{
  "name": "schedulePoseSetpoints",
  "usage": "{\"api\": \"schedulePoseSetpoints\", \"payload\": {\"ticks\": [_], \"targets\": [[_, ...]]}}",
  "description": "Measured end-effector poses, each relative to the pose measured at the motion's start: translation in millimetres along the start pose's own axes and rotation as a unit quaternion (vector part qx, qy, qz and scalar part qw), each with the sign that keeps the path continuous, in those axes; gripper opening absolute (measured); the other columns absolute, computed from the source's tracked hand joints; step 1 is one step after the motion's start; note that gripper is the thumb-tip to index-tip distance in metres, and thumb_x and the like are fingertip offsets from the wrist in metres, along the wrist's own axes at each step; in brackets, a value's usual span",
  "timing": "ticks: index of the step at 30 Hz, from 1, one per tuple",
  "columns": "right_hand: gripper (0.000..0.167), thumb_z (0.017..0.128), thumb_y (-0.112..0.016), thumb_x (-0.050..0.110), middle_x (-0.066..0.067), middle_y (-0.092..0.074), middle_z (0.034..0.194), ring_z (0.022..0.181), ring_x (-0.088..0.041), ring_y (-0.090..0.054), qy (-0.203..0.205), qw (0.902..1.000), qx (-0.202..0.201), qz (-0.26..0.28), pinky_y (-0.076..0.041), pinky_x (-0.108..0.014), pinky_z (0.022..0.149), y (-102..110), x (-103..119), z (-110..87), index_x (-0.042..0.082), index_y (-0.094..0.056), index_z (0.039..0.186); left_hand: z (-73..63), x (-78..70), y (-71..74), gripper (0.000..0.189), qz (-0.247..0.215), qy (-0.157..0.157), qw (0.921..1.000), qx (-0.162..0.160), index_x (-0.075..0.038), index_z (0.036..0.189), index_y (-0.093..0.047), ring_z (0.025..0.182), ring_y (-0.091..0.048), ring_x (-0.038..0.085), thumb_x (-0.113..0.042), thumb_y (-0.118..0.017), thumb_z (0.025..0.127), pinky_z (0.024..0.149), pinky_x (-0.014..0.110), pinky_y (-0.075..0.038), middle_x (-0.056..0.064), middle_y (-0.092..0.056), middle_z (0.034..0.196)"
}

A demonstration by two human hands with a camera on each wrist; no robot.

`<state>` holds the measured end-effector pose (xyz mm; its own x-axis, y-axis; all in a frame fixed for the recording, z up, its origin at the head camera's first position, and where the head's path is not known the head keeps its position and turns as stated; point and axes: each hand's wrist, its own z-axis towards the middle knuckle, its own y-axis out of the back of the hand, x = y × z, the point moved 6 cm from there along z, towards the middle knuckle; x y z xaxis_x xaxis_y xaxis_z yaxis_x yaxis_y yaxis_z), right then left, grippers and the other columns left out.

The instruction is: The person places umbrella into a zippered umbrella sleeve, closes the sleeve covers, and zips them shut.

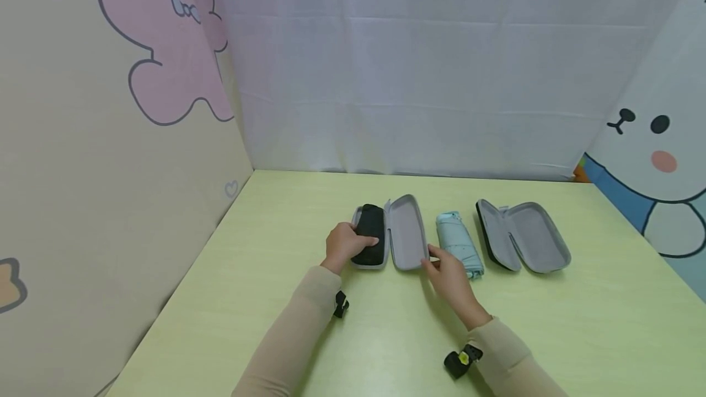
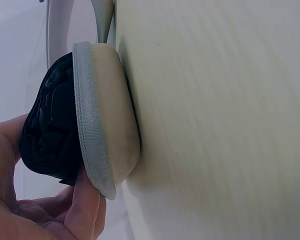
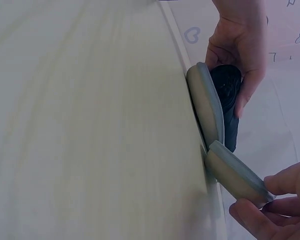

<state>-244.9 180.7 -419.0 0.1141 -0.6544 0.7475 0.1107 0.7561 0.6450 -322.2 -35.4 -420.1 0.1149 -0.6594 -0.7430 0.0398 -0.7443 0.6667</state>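
A zippered hard-shell case [image 1: 406, 233] with grey lining lies spread on the table. A black folded fabric bundle [image 1: 371, 225] sits in its left half and bulges above the zipper rim, as the left wrist view shows. My left hand [image 1: 343, 244] grips the bundle, thumb across its top and fingers down at the case's side. With thumb and fingertips, my right hand [image 1: 449, 273] pinches the near outer corner of the case's right half. In the right wrist view that half [image 3: 237, 175] tilts up toward my fingers [image 3: 250, 217].
A light blue folded bundle [image 1: 459, 244] lies right of the case, close behind my right hand. Farther right, a second case [image 1: 535, 234] with black outside lies open. The table [image 1: 209, 323] meets a wall at left and a white curtain [image 1: 413, 78] behind.
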Motion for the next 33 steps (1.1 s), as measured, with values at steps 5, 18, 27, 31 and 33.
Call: {"api": "schedulePoseSetpoints", "payload": {"ticks": [5,18,27,31,33], "targets": [[0.04,0.091,-0.057,0.006,-0.029,-0.055,0.118,0.092,-0.033,-0.062,0.002,1.0,-0.001,0.001,-0.052,-0.039,0.072,0,1,0.0,-0.013,-0.048,0.126,-1.7,-3.2,0.3,0.047,0.015,-0.017,0.9997,0.002,-0.001,0.092,-0.067,0.072,-0.057,0.022,-0.037,-0.083,0.066,0.063,0.033,-0.046,0.007,-0.063,0.081],[0.039,0.091,-0.058,0.006,-0.029,-0.056,0.116,0.091,-0.033,-0.063,0.003,1.0,-0.001,0.002,-0.052,-0.039,0.071,0,1,-0.7,-0.013,-0.049,0.125,-1.8,-5.0,-2.7,0.048,0.06,-0.032,0.9977,-0.003,-0.001,0.092,-0.064,0.074,-0.057,0.023,-0.038,-0.082,0.066,0.063,0.034,-0.047,0.009,-0.062,0.084],[0.039,0.09,-0.058,0.005,-0.029,-0.057,0.115,0.089,-0.033,-0.063,0.009,0.9999,-0.01,-0.003,-0.052,-0.039,0.07,1,3,-0.6,-0.013,-0.05,0.124,-3.8,-10.4,-1.5,0.058,0.068,-0.032,0.9972,-0.006,-0.008,0.11,-0.054,0.087,-0.058,0.026,-0.035,-0.082,0.068,0.069,0.037,-0.047,0.01,-0.061,0.101],[0.039,0.091,-0.058,0.006,-0.029,-0.057,0.115,0.089,-0.033,-0.063,0.009,0.9999,-0.008,-0.002,-0.052,-0.039,0.07,1,4,-0.8,-0.013,-0.05,0.124,-5.6,-11.8,0.0,0.057,0.085,-0.028,0.9958,-0.016,-0.01,0.11,-0.057,0.086,-0.058,0.025,-0.037,-0.082,0.067,0.067,0.037,-0.045,0.007,-0.063,0.102],[0.039,0.091,-0.058,0.006,-0.029,-0.057,0.115,0.089,-0.033,-0.063,0.008,0.9999,-0.006,0.001,-0.052,-0.039,0.07,1,4,-1.1,-0.014,-0.049,0.124,-6.3,-11.3,0.4,0.057,0.092,-0.027,0.9952,-0.02,-0.01,0.109,-0.059,0.088,-0.055,0.026,-0.039,-0.082,0.066,0.068,0.037,-0.044,0.007,-0.063,0.101]]}}
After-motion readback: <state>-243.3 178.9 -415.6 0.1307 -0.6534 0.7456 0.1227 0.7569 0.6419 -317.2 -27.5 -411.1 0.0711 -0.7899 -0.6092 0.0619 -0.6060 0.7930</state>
